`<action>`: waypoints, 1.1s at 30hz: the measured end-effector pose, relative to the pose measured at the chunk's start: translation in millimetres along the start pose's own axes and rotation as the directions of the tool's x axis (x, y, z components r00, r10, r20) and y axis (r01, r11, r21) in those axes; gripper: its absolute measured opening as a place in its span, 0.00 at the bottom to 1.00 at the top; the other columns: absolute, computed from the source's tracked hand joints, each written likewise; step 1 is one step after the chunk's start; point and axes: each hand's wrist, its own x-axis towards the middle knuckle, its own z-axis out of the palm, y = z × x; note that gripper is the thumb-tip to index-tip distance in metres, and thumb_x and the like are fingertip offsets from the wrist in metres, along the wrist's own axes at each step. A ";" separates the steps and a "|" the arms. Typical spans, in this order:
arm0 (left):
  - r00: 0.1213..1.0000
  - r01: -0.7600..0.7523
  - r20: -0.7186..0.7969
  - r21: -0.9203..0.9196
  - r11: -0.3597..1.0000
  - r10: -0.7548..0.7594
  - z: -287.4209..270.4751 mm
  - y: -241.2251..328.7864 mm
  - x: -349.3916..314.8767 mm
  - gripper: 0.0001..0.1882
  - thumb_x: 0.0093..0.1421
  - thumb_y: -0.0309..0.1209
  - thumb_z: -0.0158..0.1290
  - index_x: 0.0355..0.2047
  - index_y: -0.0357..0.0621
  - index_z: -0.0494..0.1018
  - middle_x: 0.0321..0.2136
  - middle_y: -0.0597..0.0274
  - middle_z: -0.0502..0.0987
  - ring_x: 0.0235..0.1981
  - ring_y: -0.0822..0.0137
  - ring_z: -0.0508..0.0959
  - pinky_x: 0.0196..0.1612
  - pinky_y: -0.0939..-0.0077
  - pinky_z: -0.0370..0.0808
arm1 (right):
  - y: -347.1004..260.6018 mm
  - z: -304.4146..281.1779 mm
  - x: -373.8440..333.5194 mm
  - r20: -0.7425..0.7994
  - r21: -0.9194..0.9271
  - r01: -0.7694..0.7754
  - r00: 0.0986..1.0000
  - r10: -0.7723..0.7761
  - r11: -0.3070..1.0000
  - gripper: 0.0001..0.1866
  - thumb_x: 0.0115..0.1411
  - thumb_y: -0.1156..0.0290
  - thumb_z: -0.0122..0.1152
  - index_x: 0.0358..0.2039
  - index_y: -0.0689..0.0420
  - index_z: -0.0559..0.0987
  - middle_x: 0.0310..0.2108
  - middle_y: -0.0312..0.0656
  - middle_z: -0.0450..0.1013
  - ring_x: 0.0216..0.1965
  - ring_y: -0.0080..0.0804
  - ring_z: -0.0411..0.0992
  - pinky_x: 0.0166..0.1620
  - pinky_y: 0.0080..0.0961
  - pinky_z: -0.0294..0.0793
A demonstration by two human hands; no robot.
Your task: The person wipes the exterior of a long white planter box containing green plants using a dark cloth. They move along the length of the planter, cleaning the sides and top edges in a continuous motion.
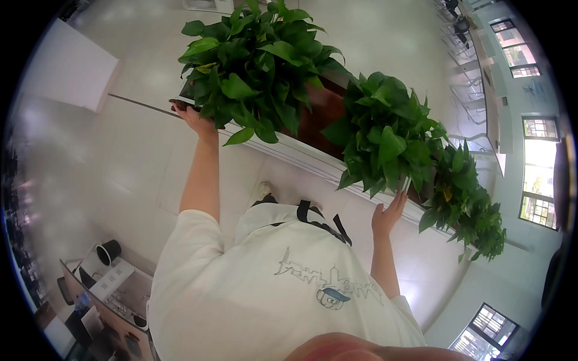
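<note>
A long, narrow white cabinet [313, 151] with a reddish-brown top runs slantwise in front of me. Bushy green potted plants stand along it: a large one [259, 72] at the left, another [385, 129] in the middle and a third [466, 198] at the right. My left hand [197, 122] grips the cabinet's left end, beside the large plant; leaves partly cover it. Against a pale upright edge below the middle plant rests my right hand [390, 212], fingers stretched out and thumb apart. Foliage hides most of the pots.
A white box-like block [71, 65] stands at the far left. Lower left is a desk [114, 322] with a black bin [109, 252] close by. Chairs [469, 90] and a long table line the right, near windows [539, 171]. My shoes show on the pale tiled floor.
</note>
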 end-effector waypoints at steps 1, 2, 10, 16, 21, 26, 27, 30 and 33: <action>0.998 0.063 -0.008 -0.091 0.994 -0.064 10.8 13.9 0.5 0.33 0.68 0.32 0.36 0.71 0.40 0.44 0.71 0.52 0.50 0.70 0.56 0.55 0.71 0.62 0.52 | 0.3 -0.1 -3.0 -0.010 -0.004 -0.006 1.000 0.006 1.000 0.41 0.54 0.74 0.55 0.69 0.65 0.55 0.73 0.55 0.47 0.74 0.54 0.43 0.72 0.51 0.43; 0.991 0.126 -0.012 -0.180 0.976 -0.130 19.9 22.1 -0.1 0.33 0.67 0.32 0.36 0.71 0.40 0.44 0.71 0.52 0.50 0.70 0.56 0.55 0.71 0.62 0.52 | 1.3 -0.9 -5.5 -0.018 -0.022 -0.013 1.000 0.012 1.000 0.42 0.54 0.75 0.55 0.69 0.65 0.54 0.73 0.55 0.47 0.74 0.54 0.43 0.72 0.51 0.43; 0.957 0.281 0.084 -0.511 0.813 -0.279 31.3 17.5 -46.3 0.29 0.70 0.35 0.41 0.68 0.42 0.49 0.64 0.55 0.58 0.63 0.61 0.61 0.66 0.66 0.59 | -12.6 6.4 -4.0 -0.041 -0.082 0.002 0.999 -0.006 0.997 0.45 0.52 0.75 0.57 0.70 0.66 0.51 0.72 0.58 0.46 0.74 0.57 0.42 0.72 0.52 0.42; 0.913 0.380 -0.057 -0.242 0.893 -0.404 60.9 34.2 -107.8 0.27 0.72 0.33 0.40 0.68 0.44 0.50 0.63 0.53 0.61 0.60 0.61 0.66 0.61 0.68 0.66 | -12.7 12.1 -4.2 -0.035 -0.090 -0.022 0.999 0.019 0.996 0.50 0.51 0.72 0.60 0.71 0.66 0.46 0.73 0.59 0.41 0.74 0.58 0.38 0.71 0.54 0.42; 0.902 0.429 -0.041 -0.041 0.902 -0.431 101.7 73.3 -175.6 0.27 0.73 0.31 0.39 0.69 0.39 0.49 0.65 0.54 0.60 0.62 0.59 0.64 0.67 0.67 0.58 | -1.4 13.9 -6.2 -0.025 -0.068 -0.025 0.999 0.024 0.997 0.52 0.51 0.72 0.61 0.72 0.66 0.44 0.74 0.58 0.39 0.75 0.58 0.36 0.71 0.56 0.41; 0.888 0.455 0.004 0.143 0.879 -0.460 140.3 99.0 -244.6 0.34 0.69 0.23 0.33 0.73 0.42 0.37 0.69 0.51 0.52 0.66 0.57 0.59 0.67 0.68 0.57 | 13.7 10.2 -6.6 -0.009 0.017 0.008 1.000 -0.008 1.000 0.51 0.51 0.68 0.60 0.72 0.64 0.45 0.74 0.56 0.39 0.75 0.58 0.36 0.69 0.58 0.42; 0.885 0.462 -0.003 0.123 0.879 -0.465 149.9 101.9 -257.4 0.34 0.69 0.23 0.34 0.73 0.42 0.38 0.69 0.51 0.52 0.66 0.57 0.58 0.67 0.68 0.57 | 17.6 9.5 -7.8 -0.002 0.009 0.004 1.000 -0.004 1.000 0.50 0.52 0.67 0.58 0.72 0.63 0.47 0.74 0.56 0.40 0.75 0.57 0.37 0.69 0.59 0.44; 0.880 0.474 0.005 -0.023 0.880 -0.474 181.3 110.1 -298.8 0.34 0.69 0.22 0.35 0.73 0.43 0.39 0.70 0.50 0.50 0.67 0.57 0.58 0.68 0.67 0.55 | 35.5 4.1 -10.7 0.028 0.023 0.063 0.998 -0.064 0.998 0.48 0.53 0.66 0.57 0.72 0.63 0.48 0.74 0.56 0.42 0.75 0.57 0.38 0.69 0.57 0.43; 0.859 0.511 0.117 -0.141 0.848 -0.498 203.8 119.1 -343.2 0.35 0.69 0.24 0.37 0.73 0.44 0.39 0.69 0.48 0.50 0.66 0.56 0.58 0.68 0.66 0.55 | 52.7 -7.9 -9.1 0.070 0.046 0.151 0.986 -0.154 0.987 0.45 0.54 0.66 0.56 0.71 0.63 0.52 0.73 0.55 0.45 0.74 0.54 0.41 0.69 0.55 0.44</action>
